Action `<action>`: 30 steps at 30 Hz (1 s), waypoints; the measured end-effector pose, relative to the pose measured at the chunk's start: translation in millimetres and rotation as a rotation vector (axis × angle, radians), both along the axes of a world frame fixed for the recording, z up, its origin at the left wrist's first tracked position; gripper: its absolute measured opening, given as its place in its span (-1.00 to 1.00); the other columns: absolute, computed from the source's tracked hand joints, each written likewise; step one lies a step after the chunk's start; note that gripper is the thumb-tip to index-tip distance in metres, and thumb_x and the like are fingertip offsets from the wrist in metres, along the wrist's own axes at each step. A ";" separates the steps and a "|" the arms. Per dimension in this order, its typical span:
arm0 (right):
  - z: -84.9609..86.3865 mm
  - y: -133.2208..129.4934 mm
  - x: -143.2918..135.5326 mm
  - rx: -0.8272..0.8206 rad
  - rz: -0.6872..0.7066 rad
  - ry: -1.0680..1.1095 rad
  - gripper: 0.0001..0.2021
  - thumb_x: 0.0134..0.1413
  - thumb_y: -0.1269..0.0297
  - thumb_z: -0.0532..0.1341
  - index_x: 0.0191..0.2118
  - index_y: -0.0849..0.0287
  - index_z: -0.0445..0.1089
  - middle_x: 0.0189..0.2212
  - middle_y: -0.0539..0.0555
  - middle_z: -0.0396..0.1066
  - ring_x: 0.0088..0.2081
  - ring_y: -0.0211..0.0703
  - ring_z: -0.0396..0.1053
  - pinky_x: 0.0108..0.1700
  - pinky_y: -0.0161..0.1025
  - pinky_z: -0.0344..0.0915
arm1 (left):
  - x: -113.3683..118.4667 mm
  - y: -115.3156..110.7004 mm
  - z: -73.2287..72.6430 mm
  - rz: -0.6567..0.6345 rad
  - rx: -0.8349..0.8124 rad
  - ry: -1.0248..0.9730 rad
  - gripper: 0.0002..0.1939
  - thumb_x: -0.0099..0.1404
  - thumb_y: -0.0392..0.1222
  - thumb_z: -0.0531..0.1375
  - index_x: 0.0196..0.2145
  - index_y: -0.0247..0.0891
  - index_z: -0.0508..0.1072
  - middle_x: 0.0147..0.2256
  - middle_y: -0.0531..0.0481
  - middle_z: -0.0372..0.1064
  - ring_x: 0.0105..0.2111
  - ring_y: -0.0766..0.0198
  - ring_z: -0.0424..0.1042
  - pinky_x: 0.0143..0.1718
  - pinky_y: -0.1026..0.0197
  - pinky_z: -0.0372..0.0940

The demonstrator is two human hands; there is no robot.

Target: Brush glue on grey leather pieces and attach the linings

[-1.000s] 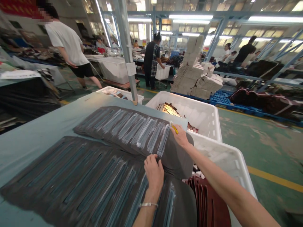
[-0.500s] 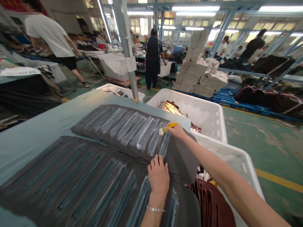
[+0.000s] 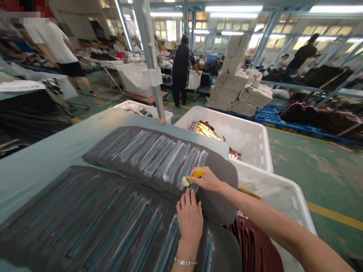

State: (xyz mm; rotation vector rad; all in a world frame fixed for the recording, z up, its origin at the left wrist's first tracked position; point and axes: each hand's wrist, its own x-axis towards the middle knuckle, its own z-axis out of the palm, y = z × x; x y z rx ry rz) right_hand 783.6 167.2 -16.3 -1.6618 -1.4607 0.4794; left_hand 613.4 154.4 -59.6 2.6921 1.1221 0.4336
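My right hand (image 3: 208, 180) grips a small yellow-handled brush (image 3: 193, 176) whose white bristles touch the near end of a row of overlapping grey strips (image 3: 150, 155) streaked with white glue. My left hand (image 3: 189, 219) lies flat, fingers together, pressing the near edge of that row just below the brush. A second, larger row of dark strips (image 3: 93, 219) lies closer to me on the pale blue table (image 3: 42, 158). My left wrist wears a thin silver bracelet.
White plastic crates (image 3: 249, 139) with leather pieces stand off the table's right edge; dark red pieces (image 3: 252, 245) sit in the nearest one. A steel post (image 3: 151, 64) rises behind the table. Several people work at benches beyond; stacked cardboard (image 3: 238, 94) rests on a blue pallet.
My right hand drew the brush from the strip's far end toward me, leaving white glue. My left hand slid slightly nearer along the edge.
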 end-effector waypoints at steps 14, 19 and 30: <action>14.2 22.3 24.1 -0.089 -0.339 -0.071 -0.78 0.00 0.15 0.21 -0.47 0.21 0.41 -0.58 -0.02 0.39 -0.53 -0.30 0.31 -0.44 -0.39 0.18 | 1.0 -2.8 0.4 0.005 0.014 0.006 -0.59 0.35 -0.17 -0.07 0.12 -0.26 0.26 0.15 -0.16 0.18 0.05 0.05 0.19 -0.06 -0.03 0.23; 3.4 35.1 58.3 -0.182 -0.354 -0.087 -0.81 -0.02 0.23 0.22 -0.53 0.23 0.38 -0.66 -0.05 0.32 -0.59 -0.32 0.26 -0.50 -0.40 0.13 | -0.7 -1.2 -4.1 -0.001 0.021 0.011 -0.59 0.35 -0.18 -0.06 0.12 -0.23 0.26 0.16 -0.14 0.17 0.04 0.07 0.20 -0.09 0.00 0.24; 1.9 42.3 53.9 -0.118 -0.209 -0.143 -0.78 -0.01 0.17 0.22 -0.51 0.21 0.37 -0.61 -0.06 0.35 -0.56 -0.33 0.25 -0.45 -0.41 0.14 | -2.4 -1.7 -4.7 -0.004 0.027 0.014 -0.58 0.35 -0.19 -0.07 0.13 -0.22 0.24 0.17 -0.13 0.15 0.04 0.07 0.21 -0.09 0.01 0.23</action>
